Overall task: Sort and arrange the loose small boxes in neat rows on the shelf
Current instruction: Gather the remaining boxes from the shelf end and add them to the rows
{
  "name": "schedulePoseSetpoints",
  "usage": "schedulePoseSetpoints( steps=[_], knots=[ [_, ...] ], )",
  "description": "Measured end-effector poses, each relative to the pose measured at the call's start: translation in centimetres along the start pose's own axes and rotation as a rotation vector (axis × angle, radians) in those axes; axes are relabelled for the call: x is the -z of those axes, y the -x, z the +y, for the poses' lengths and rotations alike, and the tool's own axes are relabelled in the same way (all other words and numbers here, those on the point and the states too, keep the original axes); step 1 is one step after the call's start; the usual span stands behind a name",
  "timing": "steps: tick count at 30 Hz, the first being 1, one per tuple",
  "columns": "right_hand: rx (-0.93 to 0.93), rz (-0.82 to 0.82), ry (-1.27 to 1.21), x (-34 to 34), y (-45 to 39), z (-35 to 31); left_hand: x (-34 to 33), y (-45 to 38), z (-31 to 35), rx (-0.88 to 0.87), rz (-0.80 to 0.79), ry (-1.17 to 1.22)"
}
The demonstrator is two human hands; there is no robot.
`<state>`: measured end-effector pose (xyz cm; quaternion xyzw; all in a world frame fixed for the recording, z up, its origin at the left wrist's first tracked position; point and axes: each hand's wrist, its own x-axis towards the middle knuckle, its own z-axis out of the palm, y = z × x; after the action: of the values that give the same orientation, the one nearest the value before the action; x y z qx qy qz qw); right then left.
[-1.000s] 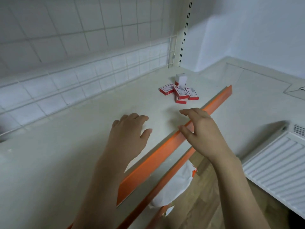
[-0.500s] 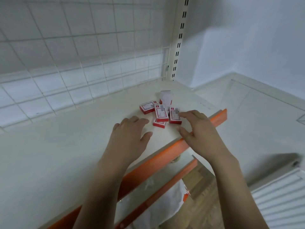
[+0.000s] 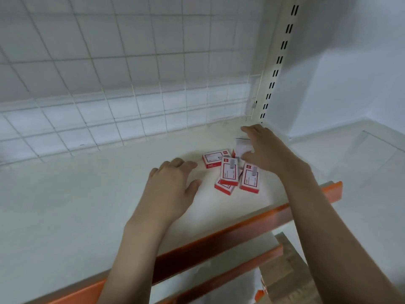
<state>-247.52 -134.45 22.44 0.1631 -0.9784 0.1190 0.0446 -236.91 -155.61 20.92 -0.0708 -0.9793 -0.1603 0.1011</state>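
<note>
Currently our right hand (image 3: pixel 266 150) grasps the upright white box (image 3: pixel 242 147) at the far right of the shelf (image 3: pixel 65 205). Our left hand (image 3: pixel 173 185) hovers released, just left of the loose red boxes (image 3: pixel 229 172) near the orange edge (image 3: pixel 219 242).

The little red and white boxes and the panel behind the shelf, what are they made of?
The red-and-white boxes look like thin printed cardboard: crisp folded edges, slightly glossy printed faces. The back panel looks like white-coated metal wire: thin rods crossing in a grid, though the coating is a guess.
</note>
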Motion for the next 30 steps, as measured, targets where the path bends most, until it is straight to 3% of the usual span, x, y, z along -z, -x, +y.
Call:
schedulePoseSetpoints(
  steps=[3, 6, 14, 19, 30],
  knots=[
    [-0.003, -0.115, 0.011, -0.5, -1.6, 0.4, -0.3, -0.3, 0.0, 0.012, 0.002, -0.018],
    [-0.016, -0.131, -0.041, -1.2, -2.1, 1.1, -0.6, -0.7, 0.5, 0.020, -0.006, 0.007],
    [-0.018, 0.046, -0.121, -0.4, 0.5, 1.9, -1.4, -3.1, 3.9, -0.005, -0.036, 0.119],
    [-0.030, 0.165, -0.058, 0.8, 4.0, 1.7, -2.7, -4.7, 6.2, 0.119, -0.130, 0.036],
    [-0.055, 0.209, -0.129, 0.1, 8.4, 1.3, -3.5, -4.5, 7.7, 0.211, -0.101, 0.026]
  ],
)
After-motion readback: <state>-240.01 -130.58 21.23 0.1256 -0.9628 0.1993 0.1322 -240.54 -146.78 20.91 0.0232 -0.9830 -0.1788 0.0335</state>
